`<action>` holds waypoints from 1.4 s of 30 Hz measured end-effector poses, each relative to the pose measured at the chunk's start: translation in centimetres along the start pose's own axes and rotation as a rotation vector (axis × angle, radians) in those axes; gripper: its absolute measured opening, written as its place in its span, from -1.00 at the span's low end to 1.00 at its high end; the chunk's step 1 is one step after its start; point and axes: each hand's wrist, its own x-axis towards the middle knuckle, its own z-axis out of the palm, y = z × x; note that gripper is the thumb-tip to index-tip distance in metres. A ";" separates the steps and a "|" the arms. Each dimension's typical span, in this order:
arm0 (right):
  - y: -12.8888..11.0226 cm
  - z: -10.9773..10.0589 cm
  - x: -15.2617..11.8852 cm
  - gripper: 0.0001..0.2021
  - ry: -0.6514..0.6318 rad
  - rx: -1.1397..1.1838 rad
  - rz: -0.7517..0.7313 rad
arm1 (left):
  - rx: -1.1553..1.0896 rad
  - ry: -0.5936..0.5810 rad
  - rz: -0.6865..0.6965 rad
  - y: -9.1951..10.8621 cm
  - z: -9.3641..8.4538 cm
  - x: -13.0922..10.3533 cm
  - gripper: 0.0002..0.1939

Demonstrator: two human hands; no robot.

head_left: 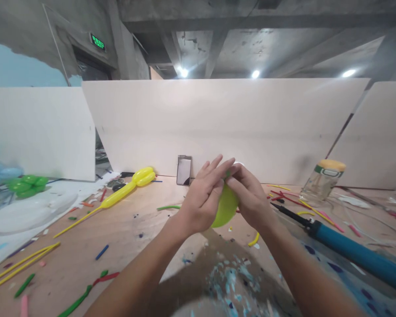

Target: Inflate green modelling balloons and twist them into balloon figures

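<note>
Both forearms reach in from the near side of the desk [119, 233] and slant toward each other, the wrists bent slightly so that the hands meet over its middle. The left hand [201, 200] is half open, its fingers long and nearly straight, pointing up and across toward the right one, with the thumb and palm laid along the side of a lime balloon [226, 209]. The right hand [251, 196] is more closed: its fingers curl inward, and thumb and forefinger pinch at the balloon's top. The fingers hide the exact grip there; a small white thing shows behind the right fingers, too covered to tell what it is. The balloon sits between the palms, its round end down; whether it touches the desk I cannot tell.

Just beyond the left hand, a phone [184, 171] stands upright near the desk's far edge, against a white board [224, 123]. A green strip [168, 207] lies beside the left wrist. Further left, a yellow balloon [120, 195] lies aslant, its knotted end near the far edge and its thin tail toward the near left corner. Right of the right forearm, a blue pump [356, 253] lies with its black nozzle pointing at the hands. Past it, by the far edge, a yellow-lidded jar [322, 180] stands tilted in view. At the far left, a green balloon cluster [28, 184] rests beside a white sheet.
</note>
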 end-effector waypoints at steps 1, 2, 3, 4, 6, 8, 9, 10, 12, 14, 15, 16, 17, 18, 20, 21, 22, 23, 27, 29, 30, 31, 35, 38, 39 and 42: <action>-0.3 0.0 -0.1 -0.88 0.023 -0.047 -0.011 | -0.010 0.002 0.002 0.1 0.0 0.0 -0.51; -0.5 0.0 -0.2 -0.87 0.037 -0.103 -0.028 | -0.025 0.007 0.001 0.2 0.0 0.0 -0.51; -0.7 0.0 -0.3 -0.85 0.042 -0.162 -0.046 | -0.041 0.013 -0.002 0.2 0.0 -0.1 -0.52; -1.0 -0.1 -0.3 -0.84 0.043 -0.214 -0.057 | -0.054 0.019 -0.002 0.3 0.0 -0.1 -0.52; -1.4 -0.4 -0.4 -0.83 0.036 -0.286 -0.041 | -0.062 0.032 0.004 0.5 0.0 -0.2 -0.53; -1.7 -0.7 -0.4 -0.83 0.028 -0.307 -0.002 | -0.029 0.030 -0.002 0.7 -0.1 -0.2 -0.54; -1.8 -0.9 -0.3 -0.84 0.022 -0.308 0.010 | 0.000 0.024 -0.014 0.8 -0.1 -0.3 -0.54; -1.9 -1.0 -0.3 -0.84 0.020 -0.306 0.015 | 0.030 0.014 -0.028 1.0 -0.1 -0.2 -0.54; -1.9 -1.2 -0.2 -0.84 0.015 -0.313 0.009 | 0.079 -0.018 -0.047 1.2 -0.2 -0.2 -0.53; -1.8 -1.3 -0.1 -0.83 0.001 -0.340 -0.002 | 0.104 -0.048 -0.036 1.4 -0.4 -0.2 -0.53; -1.8 -1.3 -0.1 -0.83 -0.010 -0.357 -0.009 | 0.116 -0.061 -0.029 1.4 -0.4 -0.2 -0.53; -1.8 -1.3 -0.1 -0.82 -0.021 -0.371 -0.013 | 0.132 -0.071 -0.023 1.5 -0.5 -0.2 -0.52; -1.8 -1.4 -0.1 -0.82 -0.032 -0.381 -0.015 | 0.151 -0.081 -0.020 1.5 -0.5 -0.2 -0.51; -1.8 -1.4 -0.1 -0.81 -0.040 -0.384 -0.010 | 0.169 -0.092 -0.019 1.5 -0.5 -0.2 -0.49; -1.8 -1.6 -0.1 -0.80 -0.043 -0.382 0.010 | 0.187 -0.122 -0.017 1.6 -0.5 -0.2 -0.43; -1.8 -1.7 0.0 -0.80 -0.041 -0.381 0.016 | 0.183 -0.140 -0.014 1.6 -0.5 -0.2 -0.39; -1.8 -1.8 0.0 -0.78 -0.041 -0.377 0.016 | 0.173 -0.157 -0.011 1.7 -0.4 -0.3 -0.35; -1.7 -2.0 0.0 -0.76 -0.047 -0.371 0.012 | 0.159 -0.171 -0.010 1.8 -0.4 -0.3 -0.31; -1.4 -2.7 0.1 -0.71 -0.084 -0.340 0.003 | 0.105 -0.207 -0.011 2.0 -0.1 -0.4 -0.19; -1.3 -3.0 0.1 -0.71 -0.074 -0.347 -0.006 | 0.096 -0.226 -0.024 2.2 -0.1 -0.5 -0.13; -1.2 -3.1 0.1 -0.71 -0.065 -0.362 -0.018 | 0.094 -0.240 -0.032 2.3 -0.2 -0.5 -0.11; -1.2 -3.2 0.1 -0.72 -0.059 -0.388 -0.035 | 0.094 -0.257 -0.043 2.4 -0.2 -0.4 -0.09; -1.3 -2.9 0.1 -0.79 -0.014 -0.580 -0.174 | 0.092 -0.323 -0.114 2.9 -0.6 -0.4 -0.09; -1.0 -2.6 0.1 -0.79 0.080 -0.758 -0.344 | 0.086 -0.340 -0.150 3.1 -0.5 -0.4 -0.09; -0.8 -2.5 0.1 -0.79 0.112 -0.816 -0.395 | 0.084 -0.342 -0.156 3.1 -0.5 -0.5 -0.08; -0.2 -2.5 0.0 -0.78 0.185 -0.957 -0.496 | 0.073 -0.343 -0.172 3.1 -0.3 -0.5 -0.07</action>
